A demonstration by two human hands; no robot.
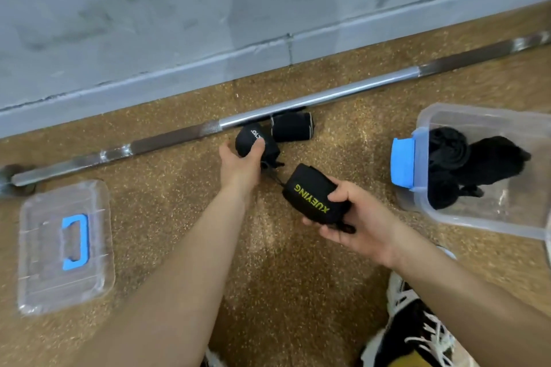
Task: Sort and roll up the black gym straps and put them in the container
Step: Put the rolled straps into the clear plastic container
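Note:
My right hand grips a rolled black strap with yellow lettering just above the floor. My left hand curls round a second rolled black strap near the barbell. A thin cord runs between the two rolls. A third rolled black strap lies on the floor against the bar. The clear container with blue latches stands at the right, and several black straps lie inside it.
A long steel barbell lies on the speckled brown floor along the grey wall. The container's clear lid with a blue handle rests at the left. My shoe shows at the bottom right.

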